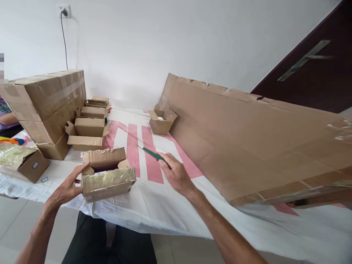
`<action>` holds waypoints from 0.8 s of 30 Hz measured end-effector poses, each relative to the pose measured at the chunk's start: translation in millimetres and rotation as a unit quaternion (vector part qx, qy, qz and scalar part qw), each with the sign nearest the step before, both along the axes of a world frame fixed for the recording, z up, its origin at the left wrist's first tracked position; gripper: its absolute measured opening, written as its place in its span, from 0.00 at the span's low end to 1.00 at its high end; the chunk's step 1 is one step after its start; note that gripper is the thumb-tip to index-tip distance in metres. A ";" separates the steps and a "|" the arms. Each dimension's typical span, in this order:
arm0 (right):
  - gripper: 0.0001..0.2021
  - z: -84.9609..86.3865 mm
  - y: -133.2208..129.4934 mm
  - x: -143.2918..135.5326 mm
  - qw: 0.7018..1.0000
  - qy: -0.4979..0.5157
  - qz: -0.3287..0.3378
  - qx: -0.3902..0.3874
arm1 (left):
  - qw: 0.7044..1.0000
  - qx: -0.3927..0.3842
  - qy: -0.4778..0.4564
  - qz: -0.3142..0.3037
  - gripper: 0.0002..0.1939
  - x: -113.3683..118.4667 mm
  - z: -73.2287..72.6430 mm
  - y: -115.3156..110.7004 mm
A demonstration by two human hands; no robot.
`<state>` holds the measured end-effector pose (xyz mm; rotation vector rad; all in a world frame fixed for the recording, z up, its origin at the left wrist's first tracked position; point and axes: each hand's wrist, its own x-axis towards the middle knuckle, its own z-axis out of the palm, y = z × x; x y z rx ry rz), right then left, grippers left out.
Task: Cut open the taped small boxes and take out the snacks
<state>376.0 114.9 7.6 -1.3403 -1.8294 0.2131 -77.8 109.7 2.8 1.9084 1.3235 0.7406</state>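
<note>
In front of me a small cardboard box point(110, 181) stands near the table's front edge. Its top flaps are raised, and torn clear tape covers the near one; what lies inside is mostly hidden. My left hand point(68, 187) grips this box at its left end, thumb at the upper rim. To the right, above the tablecloth, my right hand point(176, 172) is wrapped round a green-handled utility knife point(151, 153). The knife's thin blade points up and left, apart from the box.
Closed taped boxes point(46, 99) are stacked at left, with several open boxes point(89, 130) beside them. A taped box point(23, 161) sits at the left edge. A large cardboard sheet point(247, 146) leans at right, behind another open box point(162, 123). Part of another person's arm point(9, 118) shows far left.
</note>
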 end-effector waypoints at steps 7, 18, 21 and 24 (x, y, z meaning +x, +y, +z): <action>0.15 -145.9 -27.5 -27.4 0.986 -0.105 -0.127 0.039 | 1.000 -0.014 -0.022 -0.002 0.45 1.5 2.5 -1.6; 0.21 -57.4 -17.0 -75.4 0.994 -0.011 0.046 0.096 | 1.000 -0.009 -0.004 0.007 0.45 5.3 4.2 -1.7; 0.23 -20.6 -9.7 -97.3 0.979 -0.103 0.157 0.086 | 1.000 -0.002 -0.001 0.009 0.44 5.3 3.9 -2.7; 0.20 -1.6 -3.6 -108.4 0.966 -0.163 0.189 0.062 | 1.000 -0.003 -0.007 0.010 0.44 4.9 3.2 -4.0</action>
